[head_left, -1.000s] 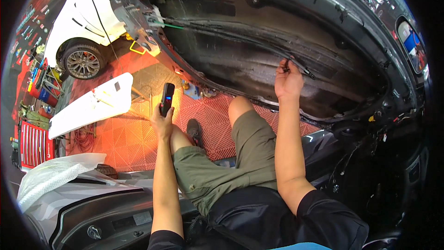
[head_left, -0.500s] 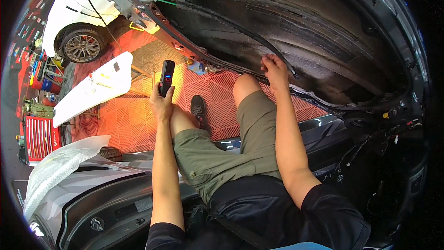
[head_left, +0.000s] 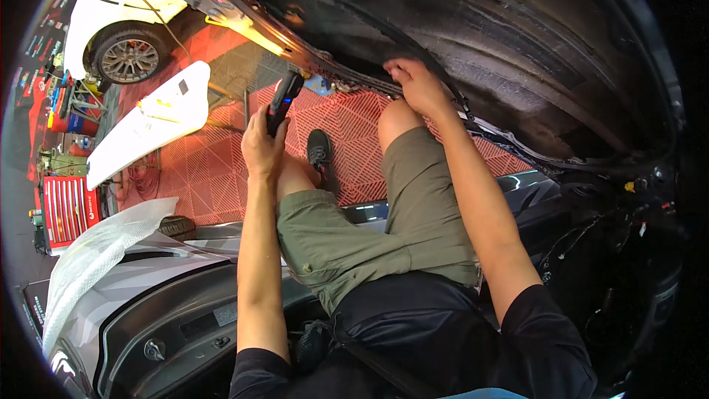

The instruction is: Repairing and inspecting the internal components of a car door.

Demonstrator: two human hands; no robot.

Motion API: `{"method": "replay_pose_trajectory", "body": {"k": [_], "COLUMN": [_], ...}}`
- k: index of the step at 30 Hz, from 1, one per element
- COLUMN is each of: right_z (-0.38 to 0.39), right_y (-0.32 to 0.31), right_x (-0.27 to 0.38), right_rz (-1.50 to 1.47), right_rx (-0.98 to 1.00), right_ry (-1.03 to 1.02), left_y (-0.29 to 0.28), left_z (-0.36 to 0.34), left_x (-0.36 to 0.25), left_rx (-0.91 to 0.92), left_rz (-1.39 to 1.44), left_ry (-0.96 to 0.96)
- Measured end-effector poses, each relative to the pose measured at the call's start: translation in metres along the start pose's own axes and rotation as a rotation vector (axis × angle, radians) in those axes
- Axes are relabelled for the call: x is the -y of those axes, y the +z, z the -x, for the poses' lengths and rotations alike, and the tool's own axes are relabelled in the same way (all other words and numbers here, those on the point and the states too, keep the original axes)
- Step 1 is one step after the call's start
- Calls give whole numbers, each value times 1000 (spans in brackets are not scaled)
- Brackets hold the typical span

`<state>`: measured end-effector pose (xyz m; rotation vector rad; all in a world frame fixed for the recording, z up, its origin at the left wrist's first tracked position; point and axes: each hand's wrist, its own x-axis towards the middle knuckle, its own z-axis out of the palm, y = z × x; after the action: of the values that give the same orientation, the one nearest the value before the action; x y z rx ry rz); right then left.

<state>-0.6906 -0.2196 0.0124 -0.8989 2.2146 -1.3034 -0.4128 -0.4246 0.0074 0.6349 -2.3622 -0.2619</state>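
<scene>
Left hand (head_left: 260,149) grip pinching black flashlight (head_left: 283,101), right hand (head_left: 415,86) grip pressed on hood edge (head_left: 354,83)

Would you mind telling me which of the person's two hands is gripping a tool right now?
The left hand: it grips a black handheld tool upright, whereas the right hand holds nothing and presses on the dark panel edge.
</scene>
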Motion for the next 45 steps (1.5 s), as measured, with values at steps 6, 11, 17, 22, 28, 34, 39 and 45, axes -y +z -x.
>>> {"method": "replay_pose_trajectory", "body": {"k": [6,11,17,22,28,34,39,45], "right_z": [-83,-116,-135,-103,5,-44,-87,-203], "right_y": [27,56,66,59,48,28,64,113], "right_x": [22,83,118,124,174,170,136,70], "right_rz": [-408,-302,-271,-74,249,56,-309,-511], "right_rx": [64,236,607,613,1138,553,245,274], "right_ry": [-255,-287,-169,-545,-451,-557,-378,-514], "left_y": [26,84,104,115,111,120,152,158], "left_z": [-73,-45,-56,-71,-79,-54,-67,-64], "left_x": [-23,11,26,34,15,4,14,-4], "left_rx": [483,803,1147,1271,1334,919,1157,1167], "left_rz": [7,209,325,341,323,306,449,336], "left_ry": [37,-207,-169,-76,-37,158,151,182]}}
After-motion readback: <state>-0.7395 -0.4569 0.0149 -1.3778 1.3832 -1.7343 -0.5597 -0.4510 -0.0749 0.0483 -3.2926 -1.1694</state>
